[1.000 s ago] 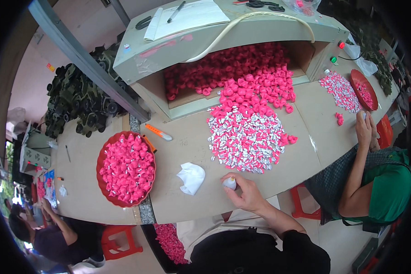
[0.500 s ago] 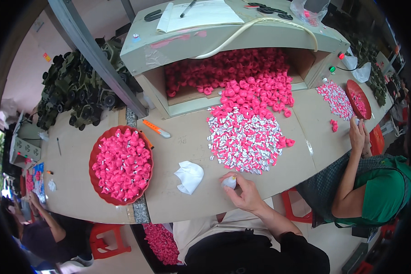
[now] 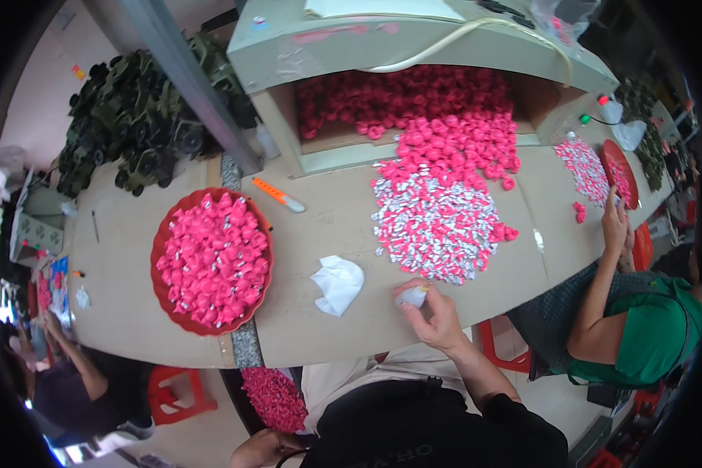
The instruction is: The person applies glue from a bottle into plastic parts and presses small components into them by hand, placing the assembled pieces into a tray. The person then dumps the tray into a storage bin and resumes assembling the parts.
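My right hand point(image 3: 437, 318) is closed around a small white squeeze bottle point(image 3: 411, 296) with a yellowish tip, just above the table edge. In front of it lies a wide heap of small pink-and-white pieces point(image 3: 433, 226). A crumpled white tissue point(image 3: 338, 285) rests to the left of the hand. My left hand point(image 3: 267, 448) is low at the bottom edge beside my black shirt, near a dark bin of small pink parts point(image 3: 273, 398). Its fingers cannot be made out.
A red scalloped bowl point(image 3: 159, 285) full of pink pieces stands at left, an orange cutter knife point(image 3: 279, 195) beyond it. Pink parts point(image 3: 456, 144) spill from a grey-green box point(image 3: 437, 43). Dark green toy vehicles point(image 3: 144, 117) pile up far left. Co-workers point(image 3: 639, 331) sit on both sides.
My left hand has come into view at the bottom edge. The right hand still holds the bottle, now slightly farther right in the picture. The whole view has shifted a little.
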A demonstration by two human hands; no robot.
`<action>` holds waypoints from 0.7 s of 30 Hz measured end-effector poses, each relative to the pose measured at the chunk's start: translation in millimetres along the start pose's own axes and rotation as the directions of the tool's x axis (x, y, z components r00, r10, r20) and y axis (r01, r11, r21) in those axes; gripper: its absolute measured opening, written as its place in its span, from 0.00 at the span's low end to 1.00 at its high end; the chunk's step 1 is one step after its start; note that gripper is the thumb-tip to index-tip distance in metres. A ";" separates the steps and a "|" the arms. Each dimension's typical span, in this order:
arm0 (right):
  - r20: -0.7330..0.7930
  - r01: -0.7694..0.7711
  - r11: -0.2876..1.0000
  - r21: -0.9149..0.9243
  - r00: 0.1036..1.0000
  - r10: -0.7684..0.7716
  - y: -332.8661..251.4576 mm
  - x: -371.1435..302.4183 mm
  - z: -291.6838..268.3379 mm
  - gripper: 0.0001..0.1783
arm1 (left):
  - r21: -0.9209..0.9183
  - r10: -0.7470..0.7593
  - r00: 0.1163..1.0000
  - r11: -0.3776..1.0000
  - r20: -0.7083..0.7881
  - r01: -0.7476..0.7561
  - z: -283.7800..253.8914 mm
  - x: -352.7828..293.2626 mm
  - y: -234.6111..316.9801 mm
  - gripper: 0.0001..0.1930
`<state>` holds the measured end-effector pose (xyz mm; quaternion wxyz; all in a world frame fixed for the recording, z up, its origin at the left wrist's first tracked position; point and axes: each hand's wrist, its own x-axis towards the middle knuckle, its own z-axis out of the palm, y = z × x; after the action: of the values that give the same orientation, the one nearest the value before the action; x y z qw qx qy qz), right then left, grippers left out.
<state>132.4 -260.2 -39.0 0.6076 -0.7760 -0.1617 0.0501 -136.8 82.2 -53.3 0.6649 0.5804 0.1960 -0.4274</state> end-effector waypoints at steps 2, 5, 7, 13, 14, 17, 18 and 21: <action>-0.043 0.004 1.000 -0.023 0.999 -0.005 4.4 -0.7 -3.3 0.11 | 0.171 0.158 0.985 0.971 0.070 -0.168 6.6 -1.8 2.5 0.08; -0.016 -0.009 1.000 0.012 1.000 0.009 4.3 2.4 -0.2 0.11 | 0.400 0.325 0.935 0.845 0.144 -0.356 32.9 -18.7 50.2 0.09; 0.000 -0.015 1.000 0.016 1.000 0.015 2.3 1.8 0.8 0.11 | 0.383 0.162 0.970 0.897 0.181 -0.222 39.1 -20.4 66.5 0.10; 0.027 0.023 0.999 0.024 0.999 -0.024 1.5 3.1 3.0 0.12 | 0.175 0.343 0.938 0.927 -0.046 -0.331 29.7 -6.5 69.1 0.12; 0.047 0.039 0.999 0.014 0.998 -0.040 2.3 4.6 1.7 0.12 | 0.214 0.409 0.912 0.890 0.012 -0.402 24.3 -3.9 76.0 0.14; 0.029 0.040 0.999 0.027 0.999 -0.041 4.4 3.2 1.2 0.13 | 0.440 0.307 0.919 0.810 0.247 -0.388 21.6 -0.7 112.6 0.17; 0.012 0.048 0.999 0.025 0.999 -0.048 3.8 3.5 0.4 0.13 | 0.481 0.243 0.917 0.792 0.317 -0.376 14.7 1.7 123.3 0.20; -0.045 -0.029 0.998 0.051 0.998 0.032 -0.6 5.0 -2.4 0.14 | 0.643 0.310 0.921 0.662 0.234 -0.386 8.5 18.1 175.8 0.19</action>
<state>137.6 -260.8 -37.2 0.6296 -0.7638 -0.1344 0.0454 11.2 61.2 41.3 0.4858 0.7854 -0.1228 -0.3634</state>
